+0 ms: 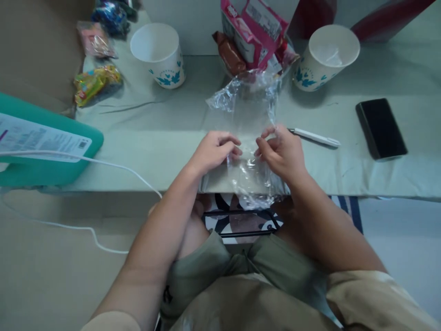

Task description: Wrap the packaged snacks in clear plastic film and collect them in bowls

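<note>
A clear plastic bag (246, 103) lies crumpled on the pale green table (155, 138), reaching from the snack pile down over the front edge. My left hand (213, 151) pinches the bag's left side with curled fingers. My right hand (280, 151) pinches its right side the same way. Both hands rest near the table's front edge, close together.
Two white paper cups with blue prints stand at the back, one left (160, 55), one right (325, 57). Pink snack boxes (253, 30) sit between them. A white pen (315, 137) and black phone (381, 128) lie right. A teal box (41, 147) and white cable (113, 165) lie left.
</note>
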Demonstrator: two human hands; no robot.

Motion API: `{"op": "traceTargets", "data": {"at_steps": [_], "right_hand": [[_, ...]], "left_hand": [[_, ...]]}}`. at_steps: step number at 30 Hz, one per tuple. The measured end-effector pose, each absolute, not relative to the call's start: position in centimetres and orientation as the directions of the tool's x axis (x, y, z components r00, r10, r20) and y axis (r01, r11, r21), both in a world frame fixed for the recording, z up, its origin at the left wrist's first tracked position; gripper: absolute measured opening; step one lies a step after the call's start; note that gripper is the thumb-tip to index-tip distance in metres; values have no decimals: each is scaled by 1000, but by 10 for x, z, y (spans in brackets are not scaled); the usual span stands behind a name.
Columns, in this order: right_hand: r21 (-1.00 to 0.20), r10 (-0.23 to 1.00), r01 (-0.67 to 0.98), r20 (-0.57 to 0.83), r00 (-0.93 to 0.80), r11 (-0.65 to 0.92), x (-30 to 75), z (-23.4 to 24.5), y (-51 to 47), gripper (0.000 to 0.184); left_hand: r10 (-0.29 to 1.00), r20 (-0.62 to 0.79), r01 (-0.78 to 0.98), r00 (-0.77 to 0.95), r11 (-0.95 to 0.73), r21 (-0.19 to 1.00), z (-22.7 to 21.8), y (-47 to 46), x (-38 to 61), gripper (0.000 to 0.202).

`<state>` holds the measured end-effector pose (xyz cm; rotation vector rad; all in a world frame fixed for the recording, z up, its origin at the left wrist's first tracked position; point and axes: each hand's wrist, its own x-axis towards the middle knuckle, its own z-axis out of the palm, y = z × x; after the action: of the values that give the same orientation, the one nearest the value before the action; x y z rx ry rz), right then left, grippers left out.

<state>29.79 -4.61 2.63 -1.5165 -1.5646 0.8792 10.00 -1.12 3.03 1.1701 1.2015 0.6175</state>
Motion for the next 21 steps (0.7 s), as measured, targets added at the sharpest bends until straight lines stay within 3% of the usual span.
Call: {"op": "traceTargets", "data": {"at_steps": [3,6,8,13,17,21], "right_hand": [[-935,998,350,34,-55,51,307,17,-48,22],[-990,993,136,20,-115,36,316,8,-48,37],[-997,990,47,49,-132,56,320,5,-48,36],[-941,973,247,227,-49,232,330,2,-44,12],[-922,970,334,232,69,197,333,-2,-41,19],[-956,978,265,167,128,129,335,-10,-39,12]], "left_hand": [[903,-371,114,215,354,928,31,-5,101,14],[933,-269,-13,240,280,960,30,0,99,17],[939,-218,-74,266,245,967,29,1,98,15],[924,-250,-81,287,284,955,26,8,101,26],[946,-285,26,155,284,958,21,12,105,43],[982,-147,126,122,132,983,12,11,104,18]]}}
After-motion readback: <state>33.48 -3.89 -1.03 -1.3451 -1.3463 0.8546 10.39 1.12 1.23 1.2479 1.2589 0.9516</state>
